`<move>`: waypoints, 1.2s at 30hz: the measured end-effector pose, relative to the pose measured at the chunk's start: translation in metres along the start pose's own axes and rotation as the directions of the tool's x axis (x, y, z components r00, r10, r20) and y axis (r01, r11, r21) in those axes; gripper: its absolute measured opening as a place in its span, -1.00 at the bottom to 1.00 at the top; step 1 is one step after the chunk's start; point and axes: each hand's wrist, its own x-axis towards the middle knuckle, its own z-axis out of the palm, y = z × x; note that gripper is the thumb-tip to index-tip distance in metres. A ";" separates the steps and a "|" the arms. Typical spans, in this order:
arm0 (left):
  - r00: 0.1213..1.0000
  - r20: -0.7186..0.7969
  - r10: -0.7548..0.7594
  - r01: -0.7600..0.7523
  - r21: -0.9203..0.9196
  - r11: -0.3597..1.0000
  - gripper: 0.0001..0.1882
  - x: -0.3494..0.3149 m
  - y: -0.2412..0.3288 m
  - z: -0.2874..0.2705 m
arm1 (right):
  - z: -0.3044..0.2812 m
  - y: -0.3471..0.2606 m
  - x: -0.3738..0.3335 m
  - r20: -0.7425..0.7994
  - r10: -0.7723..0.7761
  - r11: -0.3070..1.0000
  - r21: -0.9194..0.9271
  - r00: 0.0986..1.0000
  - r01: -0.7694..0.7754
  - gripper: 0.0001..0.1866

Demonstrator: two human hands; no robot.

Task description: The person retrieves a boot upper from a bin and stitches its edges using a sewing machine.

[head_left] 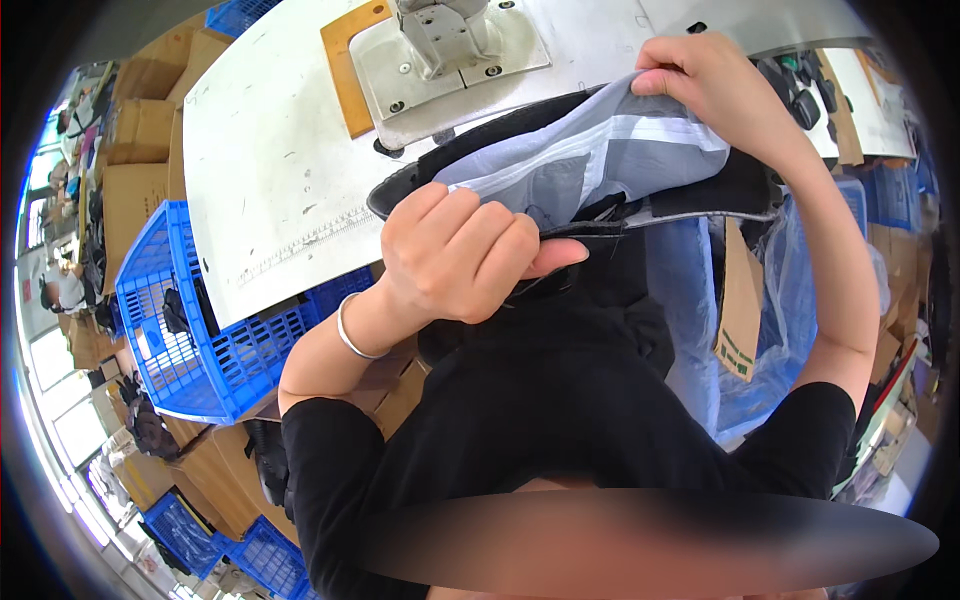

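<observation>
An unfinished black fabric bag (700, 185) with a thin grey lining (560, 165) is stretched between my two hands at the front edge of a white sewing table. Its lining faces up, crossed by pale seam strips. My left hand (460, 250) is closed round the near left part of the bag, its thumb stretched out along the dark edge. At the far right, my right hand (705, 90) pinches the top edge of the lining between thumb and fingers. Just beyond the bag stands the metal base of a sewing machine (440, 75).
The white table (260, 160) carries a printed ruler scale along its near left edge. A blue plastic crate (190, 330) stands left of it, with cardboard boxes (135, 125) behind. Right of my lap are clear plastic sheeting (785, 330) and a cardboard flap (738, 310).
</observation>
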 end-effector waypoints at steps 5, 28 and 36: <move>1.000 -0.020 0.014 -0.013 0.026 1.000 -0.52 0.001 0.000 -0.001 | -0.001 -0.009 0.013 0.026 0.027 0.993 0.117 0.999 -0.030 -0.78; 0.300 0.796 -0.526 0.954 -0.251 0.165 -0.58 -0.011 -0.111 0.044 | 0.046 -0.009 0.062 -0.020 -0.144 0.988 0.051 0.989 0.145 -0.71; 0.190 0.973 -0.131 0.964 -0.210 -0.163 -0.64 -0.003 -0.131 0.044 | 0.062 -0.011 0.075 0.021 -0.064 0.970 0.236 0.998 0.057 -0.78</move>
